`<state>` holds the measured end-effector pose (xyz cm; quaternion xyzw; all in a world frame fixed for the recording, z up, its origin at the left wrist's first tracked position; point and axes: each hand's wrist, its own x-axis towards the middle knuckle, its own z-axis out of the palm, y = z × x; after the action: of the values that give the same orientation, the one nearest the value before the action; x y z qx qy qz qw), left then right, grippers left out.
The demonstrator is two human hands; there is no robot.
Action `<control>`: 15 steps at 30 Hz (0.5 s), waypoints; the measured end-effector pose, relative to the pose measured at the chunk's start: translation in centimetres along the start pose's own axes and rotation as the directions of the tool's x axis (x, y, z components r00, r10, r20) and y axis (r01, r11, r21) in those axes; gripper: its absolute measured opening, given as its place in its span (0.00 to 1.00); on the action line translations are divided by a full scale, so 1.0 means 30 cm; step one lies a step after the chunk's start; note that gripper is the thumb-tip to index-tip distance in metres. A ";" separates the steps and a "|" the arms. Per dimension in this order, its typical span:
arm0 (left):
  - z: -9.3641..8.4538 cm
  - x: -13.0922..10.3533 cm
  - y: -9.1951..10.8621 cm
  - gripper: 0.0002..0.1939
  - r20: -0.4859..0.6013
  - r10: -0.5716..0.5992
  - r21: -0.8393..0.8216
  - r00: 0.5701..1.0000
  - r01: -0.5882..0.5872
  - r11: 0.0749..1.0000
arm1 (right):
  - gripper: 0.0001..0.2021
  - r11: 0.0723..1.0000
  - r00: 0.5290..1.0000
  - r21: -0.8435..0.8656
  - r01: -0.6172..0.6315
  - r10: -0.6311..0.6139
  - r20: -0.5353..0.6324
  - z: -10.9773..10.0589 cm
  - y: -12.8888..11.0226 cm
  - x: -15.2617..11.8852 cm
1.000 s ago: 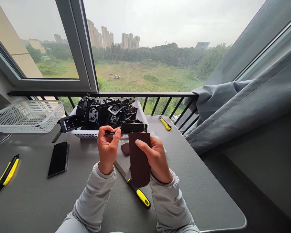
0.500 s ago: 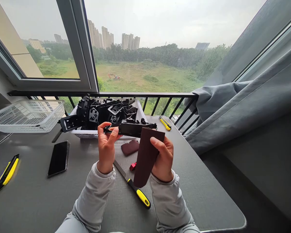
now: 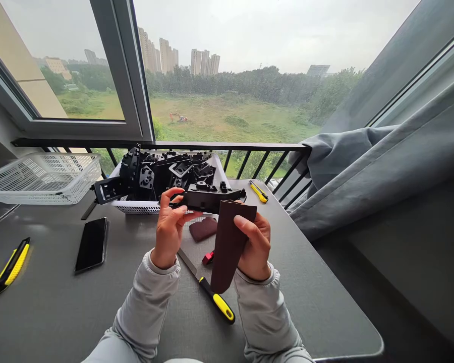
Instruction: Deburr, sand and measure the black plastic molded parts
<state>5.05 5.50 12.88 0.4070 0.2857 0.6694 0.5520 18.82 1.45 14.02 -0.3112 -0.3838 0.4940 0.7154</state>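
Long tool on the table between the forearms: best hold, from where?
Probably the near end of the yellow-black handle, from above on the person's side: it is thick and lies nearest the person, while the thin metal blade runs away and the brown sheet overlaps the handle's far part in view.

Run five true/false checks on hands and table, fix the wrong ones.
1. The left hand holds a black part. True.
2. A phone lies on the table. True.
3. The right hand holds that phone. False: it holds a brown sheet.
4. More black parts are heaped in a white basket beyond the hands. True.
5. Nothing red is on the table. False: a small red piece lies there, just left of the sheet in the picture.
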 end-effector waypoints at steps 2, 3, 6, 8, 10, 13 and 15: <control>-0.005 0.001 -0.009 0.13 -0.009 0.049 0.058 0.999 -0.048 0.997 | 0.06 0.999 0.999 -0.041 -0.036 0.036 0.021 -0.003 -0.001 0.002; -0.008 0.001 -0.015 0.11 -0.018 0.094 0.108 0.995 -0.091 0.990 | 0.07 0.996 0.998 -0.071 -0.058 0.061 0.035 -0.003 -0.003 0.003; -0.018 -0.003 -0.041 0.11 -0.038 0.290 0.291 0.956 -0.267 0.919 | 0.08 0.979 0.988 -0.167 -0.114 0.129 0.080 -0.005 -0.009 0.003; -0.025 -0.007 -0.058 0.10 -0.017 0.406 0.383 0.914 -0.370 0.847 | 0.10 0.967 0.980 -0.217 -0.130 0.159 0.118 -0.006 -0.011 0.002; -0.031 -0.011 -0.071 0.09 0.029 0.488 0.435 0.872 -0.451 0.780 | 0.11 0.958 0.971 -0.251 -0.136 0.179 0.156 -0.006 -0.011 0.000; -0.038 -0.015 -0.078 0.08 0.127 0.556 0.478 0.821 -0.542 0.691 | 0.11 0.949 0.969 -0.295 -0.115 0.172 0.176 -0.002 -0.008 -0.005; -0.041 -0.017 -0.076 0.08 0.195 0.573 0.495 0.796 -0.584 0.643 | 0.11 0.934 0.976 -0.353 -0.063 0.131 0.172 0.002 -0.005 -0.006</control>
<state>5.19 5.60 10.23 0.6197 0.3085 0.6996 0.1771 18.80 1.22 14.14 -0.4011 -0.5161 0.4818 0.5836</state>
